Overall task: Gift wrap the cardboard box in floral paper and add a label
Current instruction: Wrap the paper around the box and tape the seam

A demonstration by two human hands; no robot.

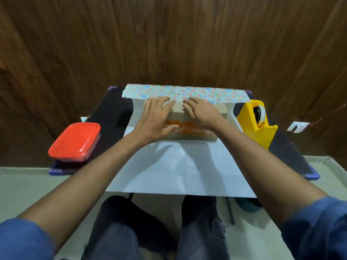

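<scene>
While the box point(189, 128) lies on the paper point(180, 169) at the middle of the small black table point(110, 113), both hands rest on top of it, side by side. The left hand point(156, 117) lies flat over the box's left half, fingers spread wide and straight, its fingertips reaching the far top edge where the paper's floral face folds over toward the person. The right hand point(201, 113) covers the right half in the same way, fingers extended and pressing at that far edge, with its index finger close to the left hand's. Neither hand curls round anything. The paper's white underside runs from under the box toward the person and hangs past the table's near edge, above the knees. An orange band shows on the box's near side between the 2 wrists. A red-lidded tub point(75, 141) sits at the table's left edge, well apart from the left hand. A yellow tape dispenser point(257, 121) stands just right of the box, near the right forearm.
</scene>
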